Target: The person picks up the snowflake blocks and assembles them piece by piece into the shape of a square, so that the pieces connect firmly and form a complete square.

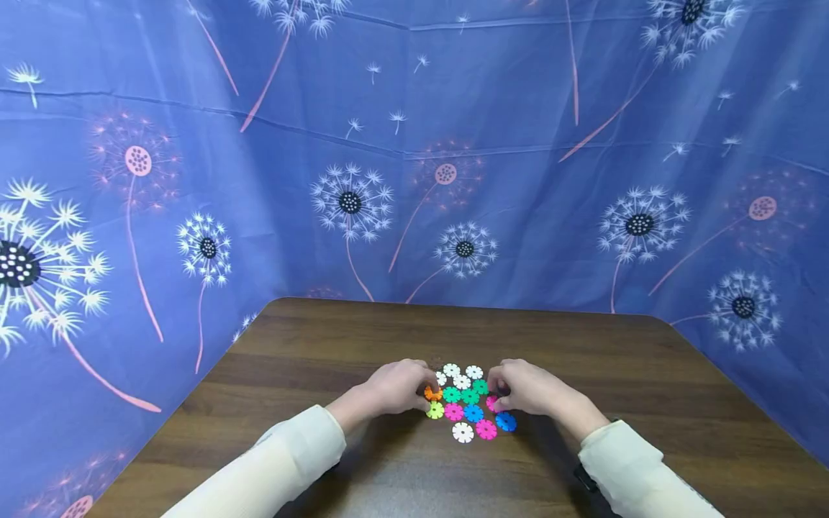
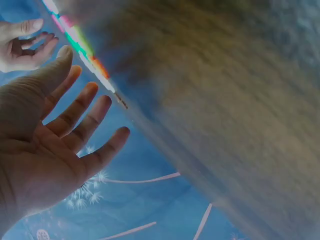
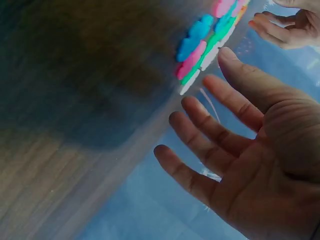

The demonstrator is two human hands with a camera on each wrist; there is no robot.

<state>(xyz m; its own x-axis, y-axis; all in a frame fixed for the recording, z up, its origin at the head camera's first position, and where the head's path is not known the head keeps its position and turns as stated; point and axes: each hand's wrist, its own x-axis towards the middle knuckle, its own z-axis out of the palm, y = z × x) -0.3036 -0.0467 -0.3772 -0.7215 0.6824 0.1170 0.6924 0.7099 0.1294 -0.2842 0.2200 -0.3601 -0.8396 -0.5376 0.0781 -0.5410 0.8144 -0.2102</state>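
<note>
Flat notched plastic flower discs lie close together on the wooden table in the head view. Along the far side are white discs (image 1: 451,370), with green discs (image 1: 451,394) in front. My left hand (image 1: 403,386) is at the left edge of the group, its fingertips beside an orange disc (image 1: 432,393) and a yellow disc (image 1: 435,410). On the opposite edge, my right hand (image 1: 527,386) partly covers a pink disc (image 1: 491,403), with a blue disc (image 1: 506,421) just below. Both wrist views show loosely bent, spread fingers with nothing between them; contact with the discs is unclear.
Nearest me lie another white disc (image 1: 463,432) and another pink disc (image 1: 486,429). The brown wooden tabletop (image 1: 363,331) extends around the group. Behind and beside it hangs a blue cloth (image 1: 531,259) with a dandelion print.
</note>
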